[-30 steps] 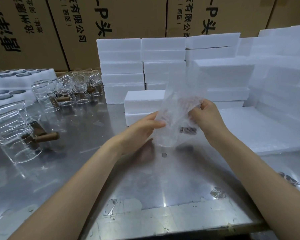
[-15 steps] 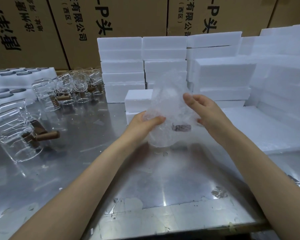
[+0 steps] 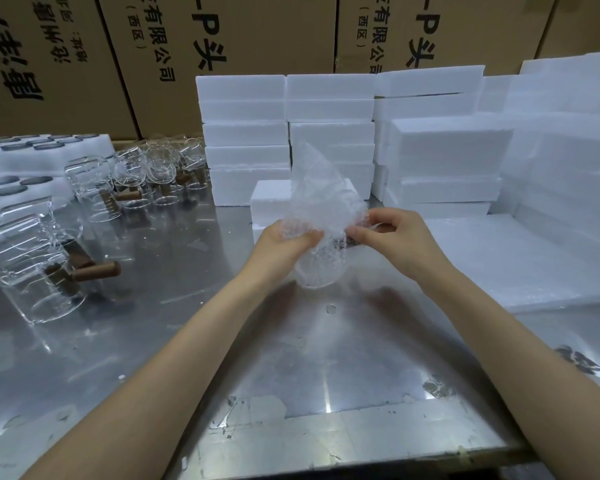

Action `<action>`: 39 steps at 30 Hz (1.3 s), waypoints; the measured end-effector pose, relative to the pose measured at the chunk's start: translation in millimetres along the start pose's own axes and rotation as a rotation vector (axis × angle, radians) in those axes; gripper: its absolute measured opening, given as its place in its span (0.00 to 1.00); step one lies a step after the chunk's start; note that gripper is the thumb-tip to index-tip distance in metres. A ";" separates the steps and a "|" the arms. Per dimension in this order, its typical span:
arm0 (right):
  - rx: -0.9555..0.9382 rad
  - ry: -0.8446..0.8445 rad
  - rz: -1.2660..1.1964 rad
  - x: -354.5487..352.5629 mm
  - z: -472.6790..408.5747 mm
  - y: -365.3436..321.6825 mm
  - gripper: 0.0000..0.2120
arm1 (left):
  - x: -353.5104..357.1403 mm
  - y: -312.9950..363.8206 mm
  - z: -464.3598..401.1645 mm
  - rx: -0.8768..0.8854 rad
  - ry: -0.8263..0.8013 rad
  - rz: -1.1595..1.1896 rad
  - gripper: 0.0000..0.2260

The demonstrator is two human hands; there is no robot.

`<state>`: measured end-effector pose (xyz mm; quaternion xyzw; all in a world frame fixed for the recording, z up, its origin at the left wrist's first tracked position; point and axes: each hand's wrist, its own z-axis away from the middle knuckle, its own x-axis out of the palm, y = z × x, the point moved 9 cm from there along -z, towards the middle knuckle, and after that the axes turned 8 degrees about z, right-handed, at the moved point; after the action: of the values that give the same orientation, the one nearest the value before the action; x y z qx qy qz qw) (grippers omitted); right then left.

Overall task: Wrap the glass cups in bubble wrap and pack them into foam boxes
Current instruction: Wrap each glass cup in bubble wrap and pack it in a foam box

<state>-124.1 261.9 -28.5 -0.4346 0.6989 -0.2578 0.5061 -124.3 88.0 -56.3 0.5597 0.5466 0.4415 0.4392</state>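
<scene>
A glass cup wrapped in bubble wrap is held above the steel table at the middle of the view. My left hand grips the bundle from the left. My right hand pinches the wrap at its right side, where the cup's brown handle shows through. The loose top of the wrap stands up in a crumpled peak. Right behind the bundle sits a white foam box.
Bare glass cups with brown handles lie on the left, one large one near and several farther back. Foam trays sit far left. Stacked foam boxes and foam slabs fill the back and right, cardboard cartons behind.
The flat sheet standing up behind the cup has been folded round it. My right hand went from open beside the wrap to pinching it, and the bundle sank a little.
</scene>
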 end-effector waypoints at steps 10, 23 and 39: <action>-0.265 -0.042 0.034 24.7 7.3 -27.1 0.05 | 11.7 4.3 4.9 -0.020 0.014 -0.152 0.29; -0.113 -0.263 0.393 40.5 0.8 -7.7 0.16 | 12.2 33.8 7.7 0.205 -0.137 -0.085 0.11; -0.282 -0.030 0.199 21.7 10.2 -24.4 0.17 | 30.5 40.3 22.0 0.548 -0.153 -1.073 0.36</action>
<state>-108.6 231.9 -23.1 -0.4336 0.7602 -0.0993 0.4736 -93.5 117.6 -21.6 0.3288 0.8132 -0.0398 0.4786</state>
